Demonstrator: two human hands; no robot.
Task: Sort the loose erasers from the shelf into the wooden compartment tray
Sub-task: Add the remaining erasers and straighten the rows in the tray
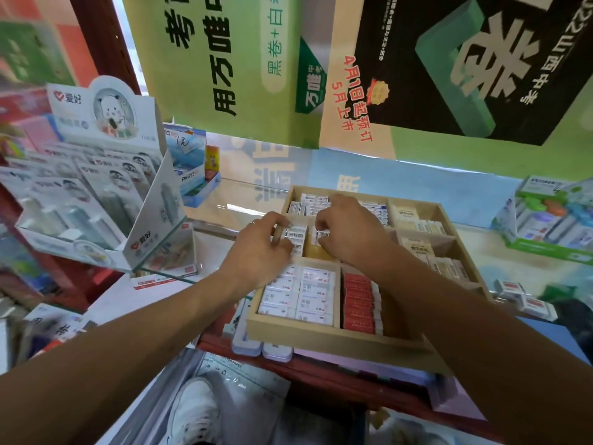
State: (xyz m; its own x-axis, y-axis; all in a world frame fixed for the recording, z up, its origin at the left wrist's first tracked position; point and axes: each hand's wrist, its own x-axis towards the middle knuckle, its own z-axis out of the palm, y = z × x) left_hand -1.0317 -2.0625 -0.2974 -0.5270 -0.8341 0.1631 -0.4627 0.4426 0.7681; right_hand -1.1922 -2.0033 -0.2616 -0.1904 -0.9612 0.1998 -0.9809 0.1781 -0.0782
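Head view: my left hand [263, 245] and right hand [345, 231] each pinch barcode-sleeved erasers [296, 239] over the wooden tray [321, 332]'s middle-left compartment, probably squaring the row. Tray overhangs the glass shelf [224, 203]. Loose erasers [523, 298] wait at right. Posters behind; shop aisle.

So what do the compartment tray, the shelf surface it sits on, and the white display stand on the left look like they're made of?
The compartment tray looks like pale unfinished wood or fibreboard: matte tan walls, no visible shine. The shelf surface seems to be glass, since it is see-through, glossy, and shows a greenish cut edge. The white display stand looks like printed cardboard, with folded flat panels and a slight sheen.
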